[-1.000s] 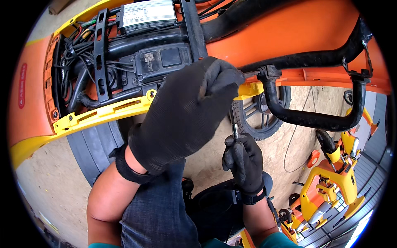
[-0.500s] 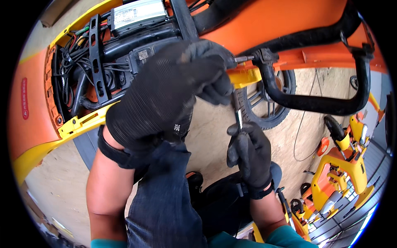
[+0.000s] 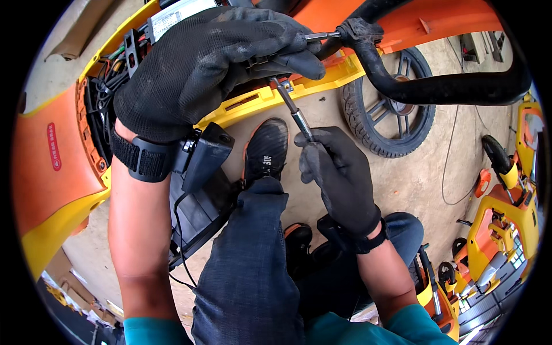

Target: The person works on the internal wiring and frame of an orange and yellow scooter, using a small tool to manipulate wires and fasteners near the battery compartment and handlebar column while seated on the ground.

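Observation:
My left hand (image 3: 230, 63), in a black glove, is closed around the end of a slim metal shaft (image 3: 323, 36). That shaft reaches the joint (image 3: 360, 33) of a bent black tube (image 3: 437, 91). My right hand (image 3: 339, 172), also gloved, grips the lower end of a slim metal rod-shaped tool (image 3: 290, 103). The tool slants up and left, its far end just below my left fingers, beside the yellow frame edge (image 3: 247, 105). My left hand hides whether the tool and shaft are joined.
An orange and yellow vehicle body (image 3: 54, 138) with exposed wiring lies at the left. A spoked wheel (image 3: 391, 106) rests beyond the tube. More yellow and orange vehicles (image 3: 500, 224) stand at the right. My shoe (image 3: 265, 149) is on the floor below the frame.
The view has shifted. In the picture, my left hand is higher and my right hand is up and slightly left. The tool, nearly upright before, now leans further left.

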The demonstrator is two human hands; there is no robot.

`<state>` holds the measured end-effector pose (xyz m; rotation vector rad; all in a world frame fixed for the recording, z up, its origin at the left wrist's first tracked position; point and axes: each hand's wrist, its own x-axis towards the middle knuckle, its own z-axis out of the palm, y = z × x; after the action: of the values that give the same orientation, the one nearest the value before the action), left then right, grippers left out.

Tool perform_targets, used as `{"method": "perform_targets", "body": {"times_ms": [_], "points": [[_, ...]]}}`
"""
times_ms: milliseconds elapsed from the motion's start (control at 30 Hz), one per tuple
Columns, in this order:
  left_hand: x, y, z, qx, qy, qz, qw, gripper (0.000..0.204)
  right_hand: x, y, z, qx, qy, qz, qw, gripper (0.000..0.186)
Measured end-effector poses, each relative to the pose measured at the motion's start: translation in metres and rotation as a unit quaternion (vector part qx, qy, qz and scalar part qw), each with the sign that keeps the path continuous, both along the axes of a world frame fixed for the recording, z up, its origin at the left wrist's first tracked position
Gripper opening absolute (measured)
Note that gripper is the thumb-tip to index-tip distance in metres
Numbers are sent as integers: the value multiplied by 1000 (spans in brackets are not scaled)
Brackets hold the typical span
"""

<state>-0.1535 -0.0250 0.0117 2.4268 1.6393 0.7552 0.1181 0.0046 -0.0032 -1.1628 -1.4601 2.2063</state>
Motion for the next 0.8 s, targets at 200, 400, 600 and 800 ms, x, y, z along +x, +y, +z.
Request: {"method": "perform_targets", "body": {"times_ms": [200,400,600,800], "points": [[-4,14,-2,-9,-92,-54,994,57,-10,0,-9,73,-7,21,997,22],[-21,20,-1,26,16,-86,996,50,-14,-3,-15,48,-8,8,999,21],[-15,45,14,-356,-492,-125,785,28,-19,0,-14,24,26,1,999,21],[-24,55,-6,-359,-499,-174,769,23,-17,1,-13,44,20,12,999,23]]}}
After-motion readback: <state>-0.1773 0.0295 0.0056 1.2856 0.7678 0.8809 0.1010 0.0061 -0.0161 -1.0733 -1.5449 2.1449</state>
